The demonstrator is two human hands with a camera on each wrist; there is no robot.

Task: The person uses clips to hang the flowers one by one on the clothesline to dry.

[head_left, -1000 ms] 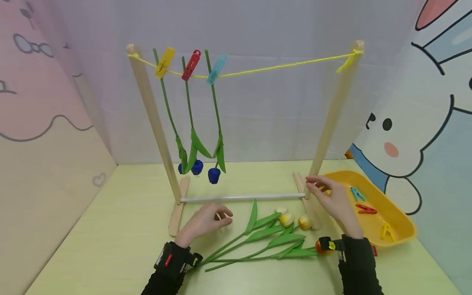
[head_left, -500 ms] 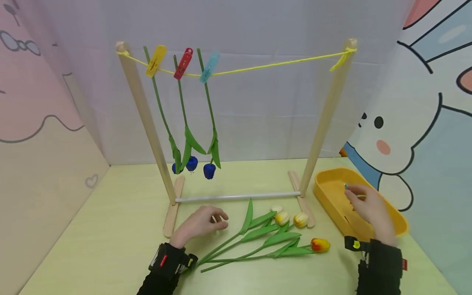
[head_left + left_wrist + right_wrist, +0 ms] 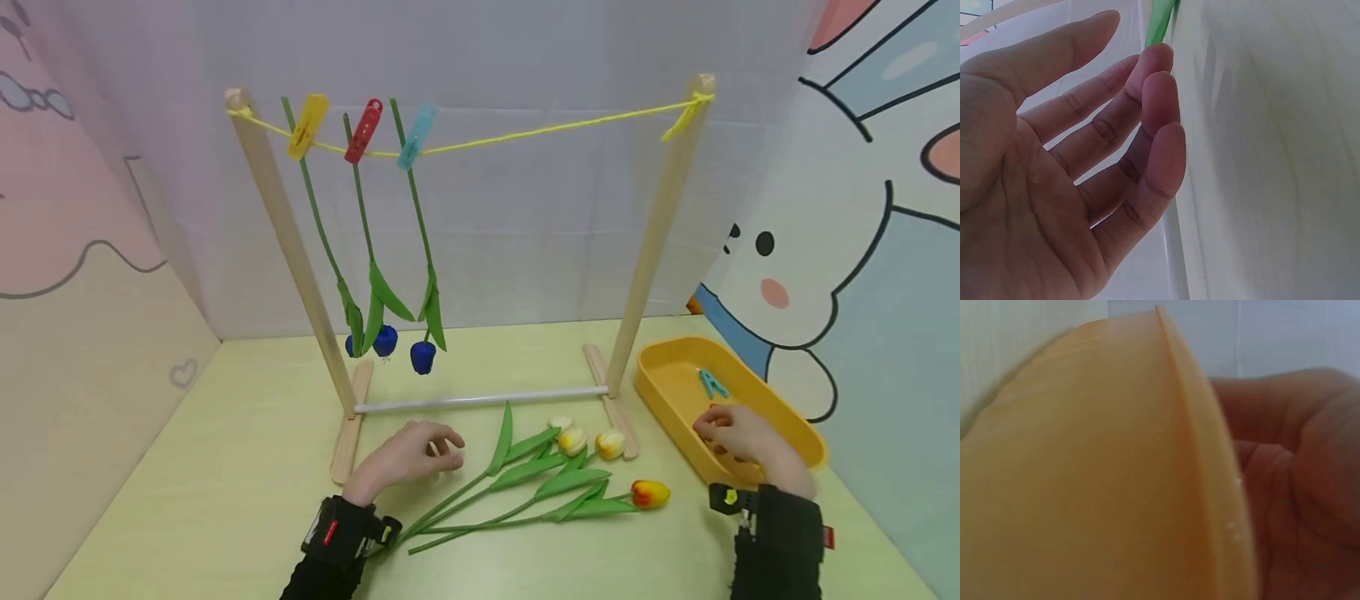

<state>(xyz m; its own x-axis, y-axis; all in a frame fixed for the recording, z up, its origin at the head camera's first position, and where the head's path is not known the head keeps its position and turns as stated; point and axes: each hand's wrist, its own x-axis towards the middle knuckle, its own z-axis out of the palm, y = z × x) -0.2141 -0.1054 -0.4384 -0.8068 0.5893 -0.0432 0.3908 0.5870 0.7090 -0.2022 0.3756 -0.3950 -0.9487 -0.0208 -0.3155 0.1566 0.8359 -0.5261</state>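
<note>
My right hand (image 3: 746, 437) reaches down into the yellow tray (image 3: 675, 417), thumb and fingers bent over the red clothespin (image 3: 713, 406), of which only a sliver shows. The tray wall hides its fingertips in the right wrist view, so I cannot tell whether they grip it. Near the top of the tray lies a blue clothespin (image 3: 712, 383). My left hand (image 3: 412, 454) hovers loosely curled over the table, holding nothing, left of the loose tulips (image 3: 525, 483) with white-yellow and orange heads. Three blue tulips (image 3: 422, 357) hang head down from the yellow string (image 3: 555, 129), held by yellow, red and blue clothespins.
A wooden frame stands behind the hands, with a left post (image 3: 288, 242), a right post (image 3: 652, 242) and a white crossbar (image 3: 480, 402) low between them. Tulip stems lie just right of the left wrist. Cartoon-printed walls flank the table.
My right hand has moved from beside the right post, rightward and down into the tray, shifting from the blue clothespin toward the red one. The left hand has stayed nearly still; the view has shifted slightly.
</note>
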